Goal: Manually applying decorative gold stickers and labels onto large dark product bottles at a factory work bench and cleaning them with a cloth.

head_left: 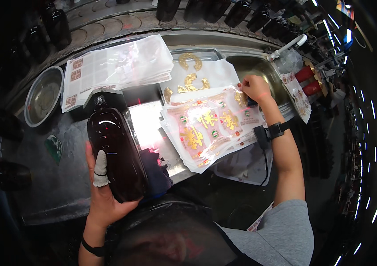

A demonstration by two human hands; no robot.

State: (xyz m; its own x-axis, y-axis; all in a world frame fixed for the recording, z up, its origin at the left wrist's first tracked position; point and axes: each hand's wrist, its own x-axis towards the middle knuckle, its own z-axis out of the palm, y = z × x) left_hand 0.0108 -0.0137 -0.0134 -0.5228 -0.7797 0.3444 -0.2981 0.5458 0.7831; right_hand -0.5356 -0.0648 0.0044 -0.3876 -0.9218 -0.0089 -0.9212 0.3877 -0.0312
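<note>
My left hand (104, 190) is wrapped round the lower part of a large dark glass bottle (115, 150), a white cover on one finger. The bottle lies tilted, its neck away from me at a grey angular block (116, 98). My right hand (256, 90) is closed, fingertips pinched together above the far right corner of a sheet of gold and red decals (219, 144); whatever they hold is too small to make out. Behind that sheet, loose gold decal pieces (190, 82) rest on a white sheet (221, 68).
At the far left a metal bowl (29, 108) stands beside a stack of printed white sheets (122, 64). A green flat piece (54, 148) lies on the metal table. Dark cloth (156, 175) touches the bottle. Beyond are a sink (244, 66), a faucet (289, 46) and a conveyor (108, 29) carrying dark bottles.
</note>
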